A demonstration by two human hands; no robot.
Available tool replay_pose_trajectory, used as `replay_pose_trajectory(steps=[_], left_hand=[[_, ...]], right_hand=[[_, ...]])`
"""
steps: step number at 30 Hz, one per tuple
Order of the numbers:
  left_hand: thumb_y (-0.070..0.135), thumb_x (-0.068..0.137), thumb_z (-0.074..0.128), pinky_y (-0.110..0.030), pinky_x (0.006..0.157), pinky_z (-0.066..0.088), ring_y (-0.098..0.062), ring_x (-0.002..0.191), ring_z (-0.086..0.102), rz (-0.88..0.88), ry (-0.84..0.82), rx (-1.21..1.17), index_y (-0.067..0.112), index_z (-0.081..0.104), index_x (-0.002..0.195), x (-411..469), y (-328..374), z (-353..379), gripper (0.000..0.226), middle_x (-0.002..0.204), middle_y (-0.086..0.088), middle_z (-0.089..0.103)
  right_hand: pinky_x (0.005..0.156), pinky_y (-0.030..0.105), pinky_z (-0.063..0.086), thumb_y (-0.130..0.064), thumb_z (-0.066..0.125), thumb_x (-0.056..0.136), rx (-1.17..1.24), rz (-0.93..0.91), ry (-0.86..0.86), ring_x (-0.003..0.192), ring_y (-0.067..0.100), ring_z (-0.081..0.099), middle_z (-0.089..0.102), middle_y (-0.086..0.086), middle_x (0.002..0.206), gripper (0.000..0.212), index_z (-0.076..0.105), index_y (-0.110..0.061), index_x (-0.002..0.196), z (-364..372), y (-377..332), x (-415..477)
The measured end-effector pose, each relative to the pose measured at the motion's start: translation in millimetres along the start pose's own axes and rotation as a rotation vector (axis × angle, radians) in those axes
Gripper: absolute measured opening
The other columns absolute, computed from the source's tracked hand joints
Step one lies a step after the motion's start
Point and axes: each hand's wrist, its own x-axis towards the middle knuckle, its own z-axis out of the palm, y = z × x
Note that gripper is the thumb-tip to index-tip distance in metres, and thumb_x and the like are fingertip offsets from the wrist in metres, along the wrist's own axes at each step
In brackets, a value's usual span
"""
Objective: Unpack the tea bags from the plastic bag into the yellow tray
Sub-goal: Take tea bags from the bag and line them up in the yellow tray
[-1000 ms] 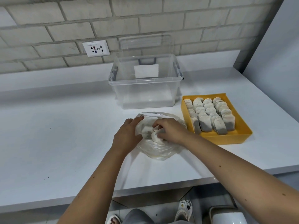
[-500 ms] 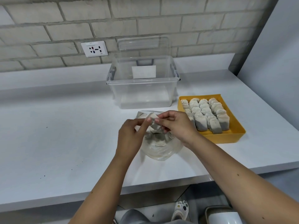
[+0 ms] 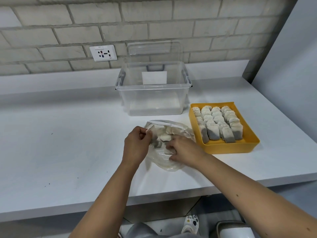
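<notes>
A crumpled clear plastic bag (image 3: 169,163) lies on the white counter, its mouth facing away from me, with several tea bags (image 3: 165,134) inside. My left hand (image 3: 136,146) is at the bag's left edge and pinches a tea bag (image 3: 155,142) that hangs from its fingers. My right hand (image 3: 184,149) rests on the bag with its fingers curled into the mouth among the tea bags; whether they grip one is hidden. Right of the bag stands the yellow tray (image 3: 228,148), holding rows of upright tea bags (image 3: 217,124).
A clear plastic storage box (image 3: 152,100) stands behind the bag, its lid (image 3: 154,50) leaning on the brick wall. A wall socket (image 3: 103,53) is to its left. A grey panel (image 3: 291,66) bounds the counter on the right. The counter's front edge (image 3: 154,198) is near me.
Both hands held a tea bag raised above the bag half a second ago. Now the left hand keeps it, lower down, and the right hand has gone back into the bag's mouth.
</notes>
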Motion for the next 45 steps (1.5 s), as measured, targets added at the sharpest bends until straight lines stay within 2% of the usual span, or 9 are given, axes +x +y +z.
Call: replay_pose_trajectory(steps=[4,9,15,23,27,31,35,41,45], left_hand=[[0.022,0.089,0.065,-0.033,0.072,0.05,-0.027,0.084,0.07,-0.035,-0.019,-0.01,0.015,0.064,0.082,3.1,-2.7,-1.4,0.011,0.072,0.002,0.069],[0.026,0.093,0.063,-0.045,0.086,0.058,-0.026,0.082,0.072,-0.024,-0.032,-0.069,0.019,0.069,0.084,7.2,-8.3,-4.0,0.013,0.076,-0.003,0.074],[0.02,0.097,0.059,-0.035,0.073,0.062,-0.031,0.088,0.072,-0.064,-0.118,-0.166,0.013,0.07,0.091,7.6,-3.3,-0.2,0.015,0.089,-0.013,0.074],[0.023,0.095,0.065,-0.03,0.072,0.061,-0.015,0.075,0.071,-0.086,-0.286,-0.219,0.014,0.069,0.107,-0.3,-0.4,1.8,0.015,0.085,-0.005,0.073],[0.002,0.09,0.063,-0.028,0.069,0.06,-0.014,0.069,0.066,-0.071,-0.175,-0.135,0.012,0.067,0.105,6.7,-4.6,2.5,0.018,0.075,0.0,0.067],[0.002,0.089,0.062,-0.03,0.072,0.061,-0.017,0.073,0.064,-0.068,-0.103,-0.115,0.014,0.068,0.1,14.2,-9.9,0.1,0.018,0.077,-0.002,0.065],[0.001,0.088,0.062,-0.034,0.075,0.061,-0.018,0.072,0.064,-0.086,-0.097,-0.112,0.011,0.068,0.102,16.3,-15.3,1.4,0.018,0.074,-0.001,0.065],[0.002,0.089,0.063,-0.033,0.074,0.061,-0.018,0.071,0.064,-0.108,-0.082,-0.116,0.012,0.067,0.1,16.0,-18.8,-0.7,0.015,0.075,-0.003,0.065],[0.004,0.089,0.063,-0.027,0.066,0.059,-0.018,0.07,0.064,-0.107,-0.063,-0.118,0.012,0.069,0.097,17.9,-19.1,-3.7,0.013,0.073,-0.005,0.065]], right_hand=[[0.084,0.035,0.048,-0.02,0.069,0.082,0.049,0.016,0.074,0.101,0.022,0.058,0.062,0.004,0.106,0.014,0.072,-0.015,0.095,3.2,4.4,1.8],[0.076,0.034,0.05,-0.027,0.06,0.09,0.158,0.035,0.19,0.091,0.019,0.061,0.066,-0.002,0.095,0.011,0.067,-0.019,0.093,-12.9,0.9,-9.4],[0.067,0.026,0.047,-0.019,0.057,0.094,0.53,0.017,-0.03,0.076,0.014,0.064,0.066,-0.002,0.081,0.006,0.058,-0.019,0.088,-58.2,-17.9,-8.7],[0.069,0.029,0.048,-0.027,0.064,0.091,0.409,0.103,0.191,0.078,0.017,0.062,0.066,-0.001,0.083,0.008,0.06,-0.02,0.09,-43.1,-17.2,17.2],[0.06,0.025,0.041,-0.027,0.057,0.096,0.5,0.161,0.213,0.078,0.019,0.061,0.065,-0.002,0.082,0.012,0.063,-0.017,0.092,-33.9,-9.1,24.2],[0.089,0.035,0.046,-0.017,0.05,0.097,0.132,0.11,0.141,0.109,0.026,0.057,0.063,0.008,0.117,0.023,0.064,-0.011,0.113,-15.2,3.6,29.0],[0.088,0.04,0.051,-0.029,0.057,0.091,-0.042,0.159,0.058,0.115,0.029,0.054,0.056,0.004,0.125,0.029,0.062,-0.016,0.116,1.7,4.4,33.3],[0.077,0.033,0.051,0.001,0.053,0.086,-0.247,0.106,0.179,0.103,0.03,0.063,0.065,0.007,0.11,0.03,0.069,-0.012,0.107,9.8,1.0,40.5],[0.072,0.03,0.051,-0.019,0.06,0.091,-0.056,0.155,0.241,0.087,0.023,0.065,0.071,0.003,0.095,0.015,0.073,-0.015,0.096,-6.2,8.4,34.4]])
